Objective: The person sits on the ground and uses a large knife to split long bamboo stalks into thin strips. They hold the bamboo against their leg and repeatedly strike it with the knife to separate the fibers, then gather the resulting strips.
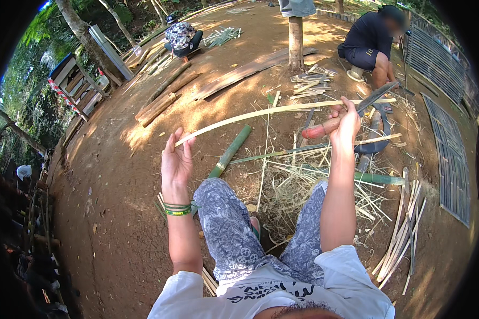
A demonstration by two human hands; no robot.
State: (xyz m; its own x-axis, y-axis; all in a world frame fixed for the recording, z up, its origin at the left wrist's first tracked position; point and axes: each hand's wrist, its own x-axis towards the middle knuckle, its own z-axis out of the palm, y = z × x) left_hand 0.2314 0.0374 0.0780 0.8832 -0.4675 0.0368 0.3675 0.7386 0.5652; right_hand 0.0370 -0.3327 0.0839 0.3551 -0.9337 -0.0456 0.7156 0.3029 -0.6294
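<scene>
A long, pale bamboo strip (250, 114) arches upward in front of me, above my knees. My left hand (176, 162) pinches its left end between thumb and fingers. Farther right, my right hand (347, 126) grips a large knife (375, 98) where its reddish wooden handle meets the dark blade. The handle points left and the blade slants to the upper right. The strip also runs through or against the fingers of my right hand and extends beyond it, alongside the blade; the exact contact is hidden. Beneath the right hand lies a heap of bamboo shavings (290, 186).
A green bamboo piece (231, 151) lies by my left knee. Split strips (402, 234) are bundled at right. One person (370, 42) crouches at far right, another (181, 37) at far left. Logs (159, 106), a post (296, 45) and a slatted panel (447, 159) stand or lie around.
</scene>
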